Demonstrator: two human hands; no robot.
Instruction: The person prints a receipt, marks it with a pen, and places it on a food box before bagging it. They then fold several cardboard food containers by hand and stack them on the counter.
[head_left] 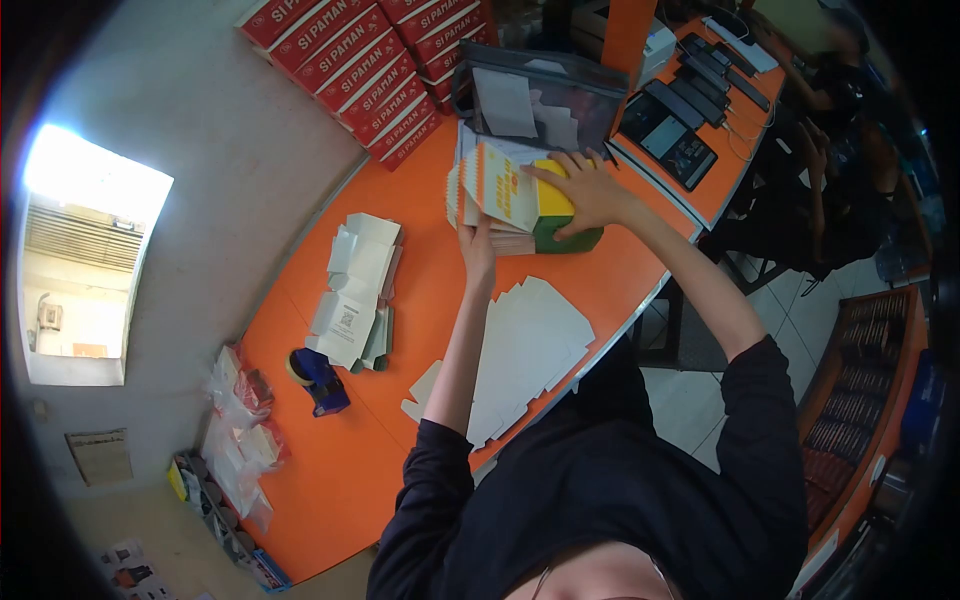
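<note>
A printed cardboard box in white, yellow and green, with zigzag-cut edges at its left end, is between my hands over the far part of the orange table. My left hand grips its near left side, with the fingers partly hidden behind the card. Spread across the yellow and green end, my right hand clasps the box between fingers and thumb. Closer to me lie flat white cardboard blanks. Left of my left forearm is a pile of partly folded cartons, one bearing a QR code.
A blue tape dispenser stands on the orange table. Clear plastic bags lie at the left edge. Red boxes are stacked against the wall beside a dark zip bag. Tablets lie at right; people sit beyond.
</note>
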